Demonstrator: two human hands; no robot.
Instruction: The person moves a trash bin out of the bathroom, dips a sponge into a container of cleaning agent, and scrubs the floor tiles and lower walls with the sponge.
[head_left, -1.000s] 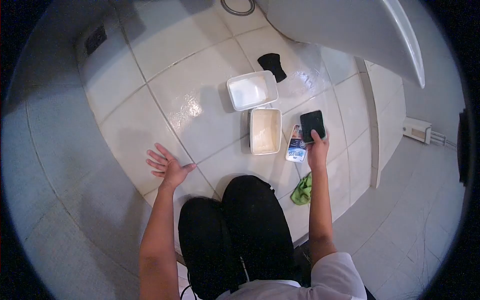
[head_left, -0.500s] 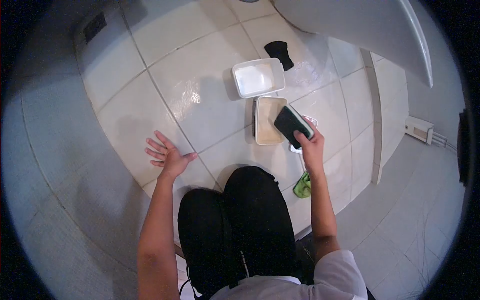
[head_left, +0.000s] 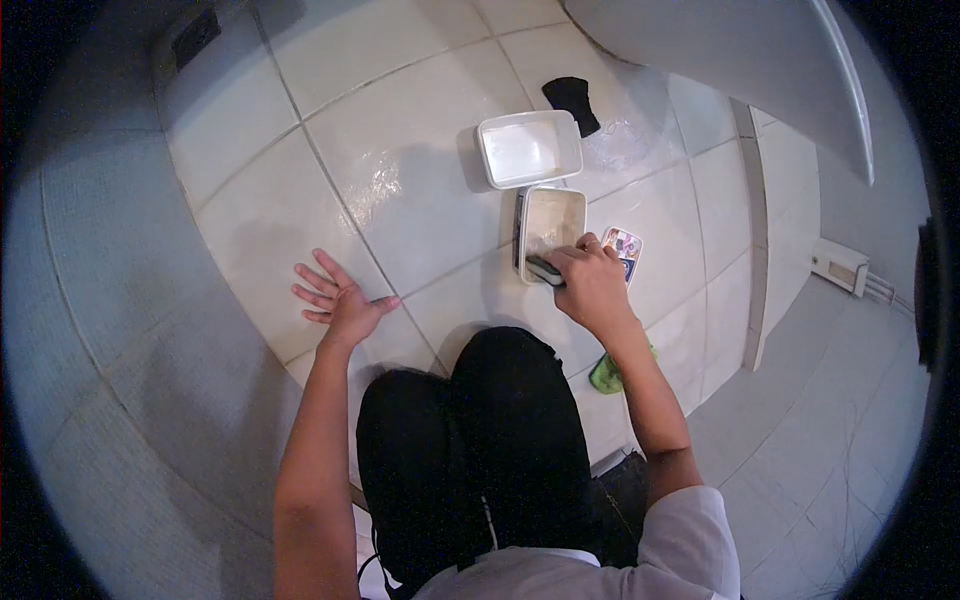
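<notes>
My right hand (head_left: 592, 282) grips a sponge (head_left: 543, 270) with a dark scouring side and a pale side. The sponge is at the near end of a rectangular tub (head_left: 525, 240) that holds cloudy, beige-looking liquid; my fingers hide part of it. Spread over the tiled floor at the left, my left hand (head_left: 345, 303) has its fingers apart and nothing in them. Just beyond the tub stands a second white tub (head_left: 530, 150). Partly behind my right hand lies a small item with a colourful printed face (head_left: 624, 246).
A black cloth-like piece (head_left: 572, 104) lies past the white tub, beside a wet patch. A green cloth (head_left: 606, 374) is partly under my right forearm. A large white fixture (head_left: 720, 60) overhangs the upper right. A raised ledge (head_left: 755, 240) runs along the right side.
My right hand has lowered the sponge from above the tub's right edge to its near end, and turned over. The view has shifted slightly. My left hand stays spread.
</notes>
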